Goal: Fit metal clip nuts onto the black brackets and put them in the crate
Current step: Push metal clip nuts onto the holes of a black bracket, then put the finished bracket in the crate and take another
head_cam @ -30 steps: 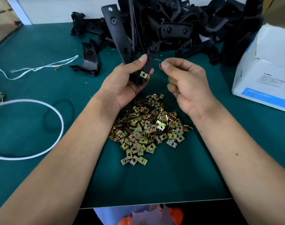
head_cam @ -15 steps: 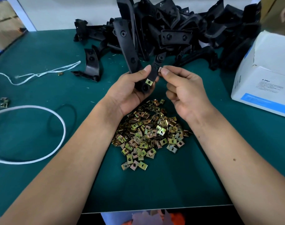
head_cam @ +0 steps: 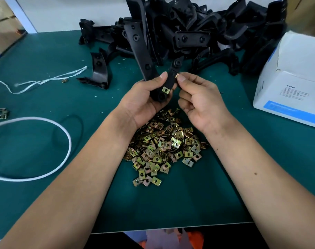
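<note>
My left hand (head_cam: 144, 103) grips a black bracket (head_cam: 140, 53) above the nut pile (head_cam: 164, 148), fingers curled round its lower end, thumb pressed on the front. One fitted nut (head_cam: 165, 90) sits on the bracket's near tab, just beyond the pile's far edge. My right hand (head_cam: 201, 103) pinches a loose nut (head_cam: 177, 75) between thumb and forefinger, its other fingers curled in; the nut touches the right edge of the bracket's narrow arm, above the fitted one.

The pile lies on the green table (head_cam: 45, 97), spread between my two forearms, and both wrists hang over its far half. Nearer than the pile the mat runs bare to the table's front edge (head_cam: 171, 228). Beyond the pile, a heap of brackets (head_cam: 198, 33) stretches along the back of the table and leaves only a narrow strip of mat behind my hands. A single bracket (head_cam: 99, 71) stands apart, beyond and left of the pile.

Right of the pile, a white box (head_cam: 293, 83) stands well apart, its near corner turned toward my right forearm, with a band of open mat between. Left of the pile lie a white hoop (head_cam: 67, 139) and a thin black ring (head_cam: 68, 130) partly inside it, with a clear lane between them and my left forearm. Beyond those runs a white string (head_cam: 45, 80) with a small stray nut (head_cam: 64, 80) beside it. I can see no crate.
</note>
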A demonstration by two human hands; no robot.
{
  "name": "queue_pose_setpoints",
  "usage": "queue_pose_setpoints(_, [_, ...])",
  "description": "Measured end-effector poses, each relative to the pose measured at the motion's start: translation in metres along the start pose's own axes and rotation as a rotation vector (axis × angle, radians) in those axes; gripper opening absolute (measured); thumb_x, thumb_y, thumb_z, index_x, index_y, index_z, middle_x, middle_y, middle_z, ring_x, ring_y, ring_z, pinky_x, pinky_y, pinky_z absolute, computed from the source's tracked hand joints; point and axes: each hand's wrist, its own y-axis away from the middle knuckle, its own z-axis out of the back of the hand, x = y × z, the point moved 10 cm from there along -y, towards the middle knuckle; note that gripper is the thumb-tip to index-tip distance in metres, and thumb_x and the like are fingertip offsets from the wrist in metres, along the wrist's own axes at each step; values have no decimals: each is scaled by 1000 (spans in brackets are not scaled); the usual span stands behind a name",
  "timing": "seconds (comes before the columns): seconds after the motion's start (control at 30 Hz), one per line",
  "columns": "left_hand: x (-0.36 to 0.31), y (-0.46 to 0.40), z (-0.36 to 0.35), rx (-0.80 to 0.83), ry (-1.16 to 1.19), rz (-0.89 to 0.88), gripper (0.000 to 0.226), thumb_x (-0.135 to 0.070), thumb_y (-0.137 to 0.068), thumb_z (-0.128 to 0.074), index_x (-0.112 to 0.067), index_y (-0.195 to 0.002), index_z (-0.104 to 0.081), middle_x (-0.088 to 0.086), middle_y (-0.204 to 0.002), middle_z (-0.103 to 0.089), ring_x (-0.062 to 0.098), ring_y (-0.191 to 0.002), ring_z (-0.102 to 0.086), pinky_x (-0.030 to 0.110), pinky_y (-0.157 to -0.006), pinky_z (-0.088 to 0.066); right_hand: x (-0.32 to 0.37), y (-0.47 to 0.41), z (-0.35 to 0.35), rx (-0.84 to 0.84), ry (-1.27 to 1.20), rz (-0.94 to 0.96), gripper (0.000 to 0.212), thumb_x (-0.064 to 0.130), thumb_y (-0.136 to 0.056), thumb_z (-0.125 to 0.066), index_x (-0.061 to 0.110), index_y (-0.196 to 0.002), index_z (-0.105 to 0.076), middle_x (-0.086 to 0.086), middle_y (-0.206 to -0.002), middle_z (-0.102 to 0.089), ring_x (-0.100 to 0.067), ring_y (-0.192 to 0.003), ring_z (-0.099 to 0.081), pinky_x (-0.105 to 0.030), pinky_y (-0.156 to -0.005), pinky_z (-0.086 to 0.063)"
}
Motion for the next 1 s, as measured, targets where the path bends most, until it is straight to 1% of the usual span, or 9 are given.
queue_pose_setpoints(0.07, [0,0,0,-2,-9,5,10,-11,-96,-66,-4,-98,-72,8,-92,-76,15,-78,-72,27,-72,-59,1,0,2,-13,26,7,9,4,-96,-67,10,-91,-71,-17,-96,-47,-5,-46,-28,-18,-40,-25])
queue_pose_setpoints(0.17, [-2,1,0,0,2,3,9,-10,-96,-65,-4,-99,-71,8,-93,-76,16,-79,-73,27,-71,-59,2,2,3,-27,46,10,11,5,-94,-70,13,-88,-72,-17,-95,-49,-5,-48,-28,-18,-41,-25])
queue_pose_setpoints(0.3, [-1,2,-1,-2,-22,34,9,-9,-96,-64,-4,-101,-70,7,-90,-76,15,-77,-73,26,-71,-59,8,4,6,-57,27,35,16,-2,-90,-72,12,-95,-69,-5,-78,-58,-3,-43,-36,-18,-41,-28])
queue_pose_setpoints(0.4, [-2,4,-3,4,-57,60,9,-7,-94,-63,-5,-102,-68,5,-87,-75,16,-75,-72,25,-69,-59,10,2,8,-47,16,55,26,-7,-88,-72,10,-106,-61,3,-64,-57,-3,-45,-41,-18,-41,-31])
queue_pose_setpoints(0.5, [-2,6,-7,22,-129,70,10,-7,-95,-63,-7,-103,-68,3,-86,-74,15,-74,-71,25,-67,-58,12,2,5,-10,42,79,29,-7,-88,-72,8,-109,-60,-3,-74,-61,-10,-60,-50,-17,-42,-32])
queue_pose_setpoints(0.6, [-4,5,-9,25,-152,50,11,-6,-96,-63,-7,-104,-70,3,-86,-74,14,-73,-71,24,-65,-57,13,1,4,-19,56,103,25,-4,-87,-74,11,-103,-62,-1,-75,-65,-11,-63,-55,-17,-44,-35])
queue_pose_setpoints(0.77, [-21,2,5,-37,-258,-74,10,-4,-94,-67,-6,-104,-66,3,-85,-75,13,-74,-73,24,-64,-57,26,2,5,-45,421,243,26,13,-86,-82,12,-107,-66,4,-80,-75,-4,-68,-64,-15,-49,-42])
queue_pose_setpoints(0.9, [-25,0,23,-127,-149,-72,4,-15,-95,-69,-11,-94,-68,1,-81,-75,13,-68,-70,20,-59,-54,41,13,-5,40,854,425,22,36,-95,-71,22,-112,-68,10,-85,-79,-2,-83,-72,-27,-78,-56])
queue_pose_setpoints(1.0, [-19,-1,23,-132,-143,-39,7,-18,-95,-69,-12,-94,-67,1,-77,-73,13,-61,-66,19,-54,-51,53,14,-2,-25,977,518,22,36,-96,-68,26,-115,-70,13,-94,-77,-1,-96,-70,-36,-90,-57])
